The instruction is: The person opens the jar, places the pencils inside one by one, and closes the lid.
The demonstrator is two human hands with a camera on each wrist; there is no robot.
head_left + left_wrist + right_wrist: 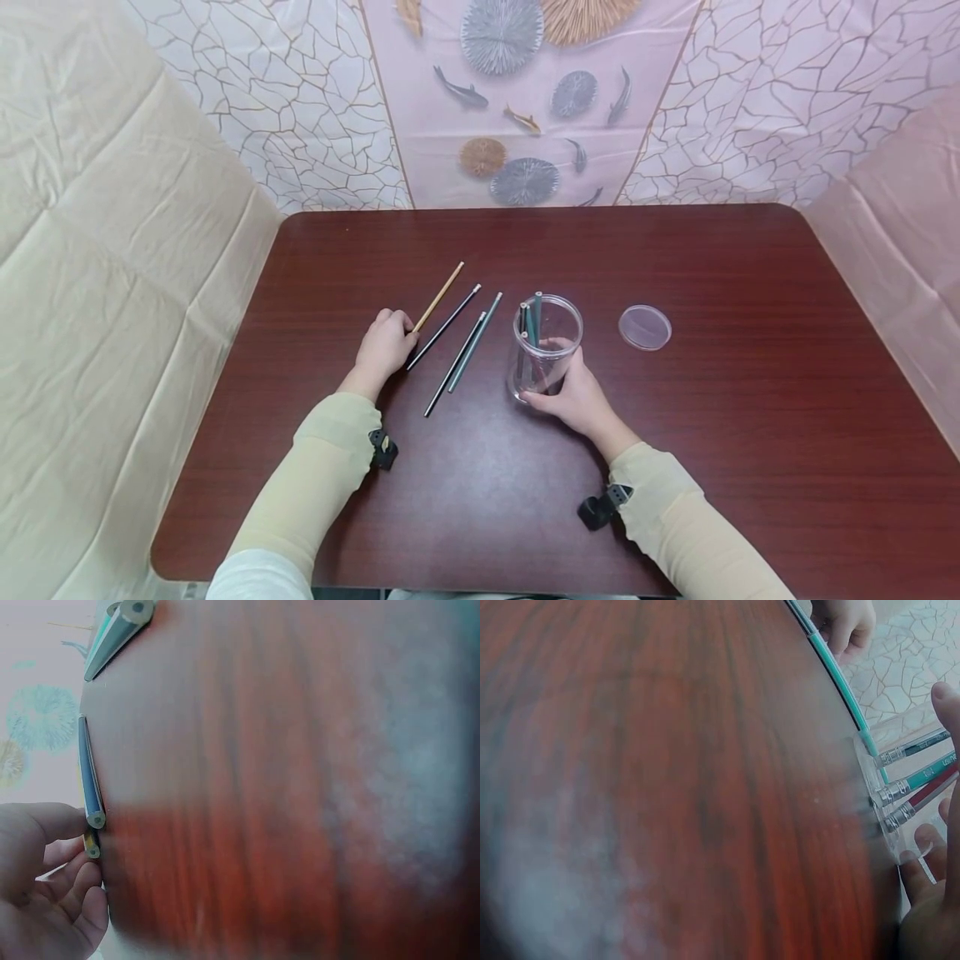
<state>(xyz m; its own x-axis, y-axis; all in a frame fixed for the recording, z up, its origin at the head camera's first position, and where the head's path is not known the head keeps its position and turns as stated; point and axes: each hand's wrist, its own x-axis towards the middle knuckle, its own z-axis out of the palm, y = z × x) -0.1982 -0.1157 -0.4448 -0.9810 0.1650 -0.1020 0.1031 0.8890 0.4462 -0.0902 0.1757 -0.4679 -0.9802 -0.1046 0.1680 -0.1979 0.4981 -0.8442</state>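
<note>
My left hand [384, 346] pinches the near end of a yellow pencil [438, 297] lying slanted on the table. In the left wrist view, thumb and fingers close around that pencil's end [92, 847], beside a dark pencil [90, 791]. My right hand [576, 402] grips a clear plastic jar [551, 354] low on its side, thumb in front and fingers behind. The jar stands upright with several pencils [531, 323] leaning inside at its left. Their metal-banded ends show at the jar's bottom in the right wrist view, among them a teal pencil [922, 776].
Between the hands lie a black pencil [444, 327], a second black pencil [454, 365] and a teal pencil [476, 342], the last two side by side. A round clear lid [645, 327] lies right of the jar. Patterned cloth [315, 125] rises behind the brown table [750, 375].
</note>
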